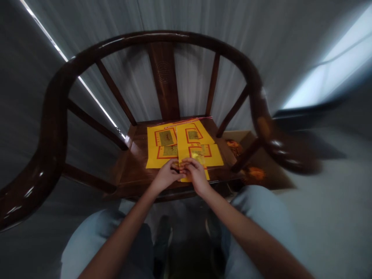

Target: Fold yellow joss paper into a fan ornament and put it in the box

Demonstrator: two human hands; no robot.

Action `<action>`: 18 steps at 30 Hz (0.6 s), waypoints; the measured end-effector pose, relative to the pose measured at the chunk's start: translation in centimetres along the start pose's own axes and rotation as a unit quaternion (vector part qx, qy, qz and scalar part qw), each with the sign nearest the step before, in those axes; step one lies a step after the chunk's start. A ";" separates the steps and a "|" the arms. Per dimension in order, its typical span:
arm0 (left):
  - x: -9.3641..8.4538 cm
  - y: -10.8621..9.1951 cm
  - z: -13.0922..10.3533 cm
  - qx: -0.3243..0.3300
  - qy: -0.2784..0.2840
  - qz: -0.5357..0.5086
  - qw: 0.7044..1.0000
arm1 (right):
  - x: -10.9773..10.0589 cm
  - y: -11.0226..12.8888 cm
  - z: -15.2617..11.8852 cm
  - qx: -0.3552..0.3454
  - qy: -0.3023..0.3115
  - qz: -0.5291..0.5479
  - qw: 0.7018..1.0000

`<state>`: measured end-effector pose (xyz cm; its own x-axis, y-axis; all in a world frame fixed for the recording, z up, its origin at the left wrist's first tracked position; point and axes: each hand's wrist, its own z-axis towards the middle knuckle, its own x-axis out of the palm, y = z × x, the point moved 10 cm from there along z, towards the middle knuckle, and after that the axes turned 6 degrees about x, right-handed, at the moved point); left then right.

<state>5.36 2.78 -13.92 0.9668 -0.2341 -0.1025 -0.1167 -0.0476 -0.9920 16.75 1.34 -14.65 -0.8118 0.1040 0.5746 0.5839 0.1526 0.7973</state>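
Several sheets of yellow joss paper point(154, 158), printed with red frames and gold foil patches, lie overlapping on a dark wooden chair seat point(130, 164). My left hand point(167, 174) and my right hand point(197, 174) meet at the near edge of the top joss paper point(182, 145). The fingers of both are bent and pinched together on its lower left side. Part of that sheet passes beneath my right hand and reaches over the seat's front edge. The fingertips partly hide one another, so the exact grip is hard to see.
The chair's curved armrest point(157, 37) rings the seat, with slanting spindles on both sides. A cardboard box point(279, 180) holding orange-red items point(254, 174) stands on the floor to the right. Behind hangs a grey pleated curtain point(192, 85). My knees flank the seat front.
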 end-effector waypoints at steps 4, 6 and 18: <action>-0.1 0.3 0.1 -0.014 0.008 -0.008 1.000 | -1.6 0.8 0.6 -0.009 -0.007 0.029 1.000; 0.0 0.4 0.1 -0.023 0.016 -0.010 1.000 | -2.5 1.4 0.9 -0.008 -0.006 0.036 0.999; 0.0 0.2 0.0 -0.033 0.012 -0.015 0.999 | -2.7 2.6 0.6 0.087 0.105 0.043 0.990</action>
<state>5.31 2.83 -14.09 0.9643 -0.2554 -0.0694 -0.1024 -0.1186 -0.9876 20.44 2.08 -14.30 -0.7297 -0.0807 0.6789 0.6257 0.3214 0.7107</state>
